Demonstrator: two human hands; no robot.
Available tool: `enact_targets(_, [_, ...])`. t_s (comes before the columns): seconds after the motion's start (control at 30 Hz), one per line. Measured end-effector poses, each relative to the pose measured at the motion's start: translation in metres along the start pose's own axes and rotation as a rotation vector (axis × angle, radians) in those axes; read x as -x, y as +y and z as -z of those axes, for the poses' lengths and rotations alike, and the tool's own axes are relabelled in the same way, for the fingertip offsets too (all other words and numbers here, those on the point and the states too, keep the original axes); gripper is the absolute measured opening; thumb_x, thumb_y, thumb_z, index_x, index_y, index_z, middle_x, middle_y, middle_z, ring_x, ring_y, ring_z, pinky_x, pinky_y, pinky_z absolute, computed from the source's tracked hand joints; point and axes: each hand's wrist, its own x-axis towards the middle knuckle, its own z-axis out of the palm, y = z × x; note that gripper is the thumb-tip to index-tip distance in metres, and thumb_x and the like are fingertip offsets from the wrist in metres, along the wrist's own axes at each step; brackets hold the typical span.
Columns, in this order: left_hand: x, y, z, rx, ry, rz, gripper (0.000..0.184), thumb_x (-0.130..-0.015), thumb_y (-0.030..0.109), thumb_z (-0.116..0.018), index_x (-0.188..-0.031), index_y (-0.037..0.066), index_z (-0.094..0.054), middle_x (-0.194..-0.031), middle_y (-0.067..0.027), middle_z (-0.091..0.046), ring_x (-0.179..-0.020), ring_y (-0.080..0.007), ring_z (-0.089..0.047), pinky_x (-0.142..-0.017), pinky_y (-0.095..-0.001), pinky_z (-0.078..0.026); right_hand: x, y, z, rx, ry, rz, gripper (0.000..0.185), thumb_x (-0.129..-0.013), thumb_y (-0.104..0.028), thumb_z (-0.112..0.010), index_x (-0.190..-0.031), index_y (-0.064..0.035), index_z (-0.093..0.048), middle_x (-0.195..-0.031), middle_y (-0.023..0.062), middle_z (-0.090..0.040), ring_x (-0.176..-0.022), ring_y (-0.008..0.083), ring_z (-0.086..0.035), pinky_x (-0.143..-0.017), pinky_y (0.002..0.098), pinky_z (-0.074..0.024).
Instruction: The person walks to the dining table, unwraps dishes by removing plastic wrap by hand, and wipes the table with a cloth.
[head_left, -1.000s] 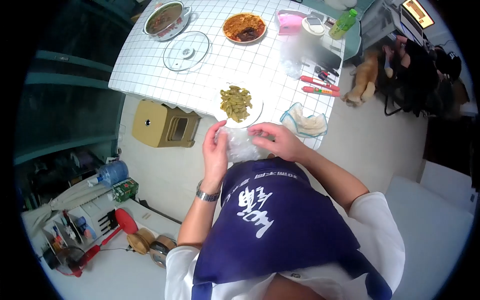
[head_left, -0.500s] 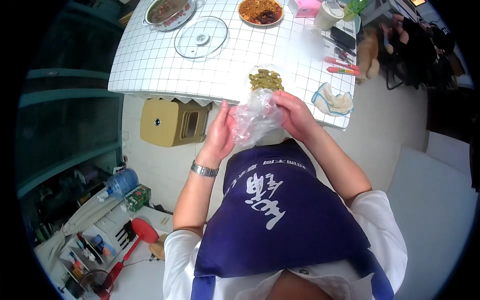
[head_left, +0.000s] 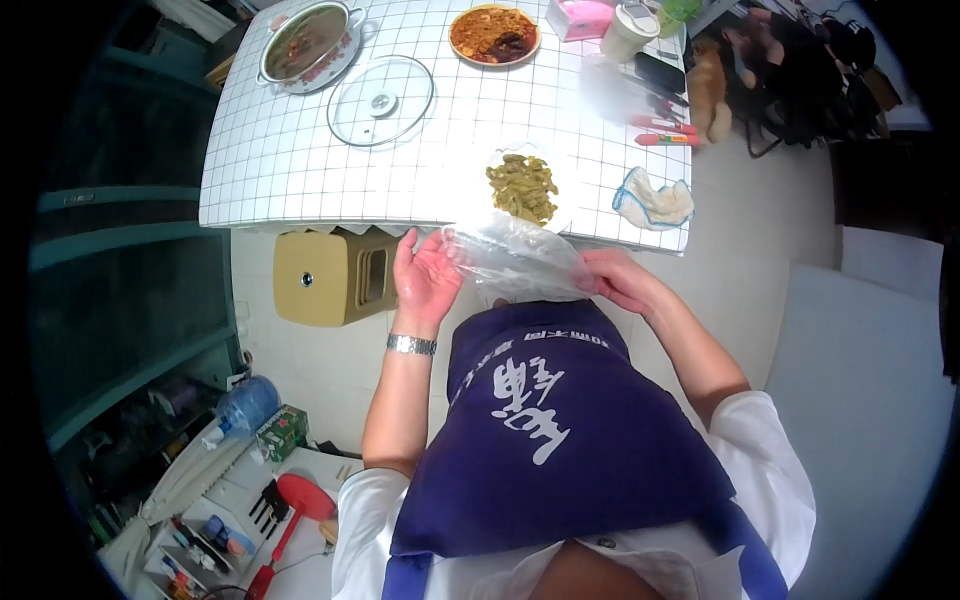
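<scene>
– On the far left of the white grid-lined rectangular table (head_left: 285,190)?
– A round white flower-patterned pot (head_left: 335,68); in front and to the right, a round clear glass lid (head_left: 382,104).
– Farther right?
– At the far side, orange-red food (head_left: 490,35) on a round pale-rimmed dish (head_left: 496,65); then a pink rectangular box (head_left: 582,18), left of a white cylindrical cup (head_left: 628,35).
– Near right corner?
– A white blue-edged cloth (head_left: 652,198), in front of red pen-shaped tubes (head_left: 665,140).
– Near edge, middle?
– Green pods (head_left: 523,188) on a round white plate (head_left: 563,205), with a clear thin plastic bag (head_left: 520,258) in front, between left hand (head_left: 428,280) and right hand (head_left: 618,280).
</scene>
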Motion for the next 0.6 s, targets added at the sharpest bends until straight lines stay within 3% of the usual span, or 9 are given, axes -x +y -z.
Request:
enact_targets(0.1, [-0.021, -0.001, -0.008, -0.034, 0.152, 0.1, 0.043, -0.095, 0.029, -0.04, -0.115, -0.003, -0.062, -0.099, -0.0101, -0.068, -0.086, -0.0214, -0.061, -0.084, -0.0342, -0.049, 0.001, -0.01, 0.0, -0.029, 0.067, 0.053, 0.015, -0.092, -0.016, -0.058, -0.087, -0.0033, -0.065, -0.077, -0.0013, -0.06, -0.065, 0.0053, -0.05, -0.059, 0.0201, -0.0408])
enact_targets(0.2, [-0.047, 0.006, -0.018, -0.079, 0.007, 0.195, 0.045, -0.095, 0.028, -0.04, -0.119, -0.005, -0.059, -0.107, -0.0118, -0.068, -0.095, -0.0228, -0.063, -0.091, -0.0356, -0.049, -0.016, -0.031, 0.003, -0.192, 0.205, 0.215, 0.01, -0.09, -0.013, -0.06, -0.087, -0.0043, -0.064, -0.075, -0.0029, -0.058, -0.062, 0.0037, -0.047, -0.056, 0.0194, -0.0383])
enact_targets(0.27, [-0.057, 0.009, -0.029, -0.081, -0.069, 0.234, 0.046, -0.097, 0.03, -0.038, -0.116, -0.006, -0.06, -0.103, -0.0123, -0.069, -0.092, -0.0226, -0.064, -0.088, -0.0346, -0.05, -0.024, -0.042, 0.011, -0.176, 0.136, 0.274, 0.007, -0.088, -0.012, -0.061, -0.086, -0.0059, -0.064, -0.074, -0.0037, -0.058, -0.061, 0.0045, -0.046, -0.056, 0.0203, -0.0379])
enact_targets(0.33, [-0.063, 0.01, -0.036, -0.332, 0.106, 0.302, 0.048, -0.1, 0.032, -0.036, -0.113, -0.007, -0.062, -0.095, -0.0116, -0.07, -0.082, -0.021, -0.065, -0.083, -0.0326, -0.052, -0.019, -0.049, 0.013, -0.046, 0.17, 0.215, 0.006, -0.087, -0.012, -0.062, -0.085, -0.0063, -0.064, -0.072, -0.0043, -0.056, -0.062, 0.0055, -0.046, -0.057, 0.0206, -0.037])
enact_targets(0.4, [-0.072, 0.014, -0.014, -0.314, 0.018, 0.382, 0.047, -0.101, 0.034, -0.039, -0.112, -0.006, -0.062, -0.095, -0.0119, -0.07, -0.081, -0.0207, -0.066, -0.084, -0.032, -0.052, -0.023, -0.043, 0.018, 0.272, 0.172, 0.127, 0.007, -0.086, -0.013, -0.062, -0.084, -0.0065, -0.065, -0.07, -0.0052, -0.053, -0.061, 0.0054, -0.045, -0.056, 0.0207, -0.0346])
enact_targets(0.5, [-0.084, 0.019, -0.006, -0.252, -0.07, 0.399, 0.043, -0.101, 0.032, -0.041, -0.107, -0.005, -0.063, -0.093, -0.0106, -0.07, -0.081, -0.0192, -0.066, -0.08, -0.0317, -0.053, -0.027, -0.046, 0.024, 0.281, 0.268, 0.174, 0.009, -0.086, -0.014, -0.063, -0.083, -0.0058, -0.065, -0.068, -0.0054, -0.052, -0.061, 0.0051, -0.044, -0.055, 0.0209, -0.0329])
enact_targets(0.57, [-0.094, 0.015, -0.013, -0.327, 0.15, 0.299, 0.036, -0.101, 0.027, -0.044, -0.104, -0.003, -0.063, -0.082, -0.005, -0.067, -0.073, -0.0142, -0.062, -0.069, -0.0267, -0.053, -0.035, -0.05, 0.032, 0.21, 0.326, 0.223, 0.009, -0.086, -0.014, -0.063, -0.082, -0.0055, -0.065, -0.068, -0.005, -0.052, -0.061, 0.0051, -0.044, -0.055, 0.0208, -0.0332])
enact_targets(0.6, [-0.099, 0.014, -0.016, -0.327, 0.156, 0.299, 0.036, -0.101, 0.027, -0.044, -0.104, -0.003, -0.063, -0.082, -0.005, -0.067, -0.073, -0.0142, -0.062, -0.069, -0.0267, -0.053, -0.041, -0.054, 0.035, 0.141, 0.38, 0.276, 0.01, -0.086, -0.014, -0.063, -0.082, -0.0051, -0.065, -0.068, -0.0046, -0.053, -0.062, 0.0052, -0.045, -0.055, 0.0208, -0.0335])
